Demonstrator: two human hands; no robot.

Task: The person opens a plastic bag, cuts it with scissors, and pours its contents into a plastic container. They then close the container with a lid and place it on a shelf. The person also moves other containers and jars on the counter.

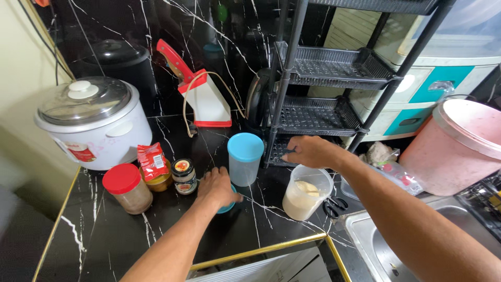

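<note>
My left hand [217, 188] rests palm-down on a small teal lid or container [228, 207] on the black marble counter [104, 235]. Just behind it stands a clear plastic container with a blue lid [245, 156]. My right hand [308, 151] reaches toward the bottom tier of a black wire rack [318, 112], fingers curled at its edge; whether it grips anything is hidden. Below that arm sits an open clear tub [307, 193] holding a pale beige paste or powder.
A white rice cooker [93, 122] stands at the left, with a red-lidded jar [127, 188], a red packet [152, 161] and a small dark jar [183, 176] in front. A red-and-white knife holder [203, 99] leans at the back. Scissors [334, 206], sink [396, 245], pink bucket [459, 146] right.
</note>
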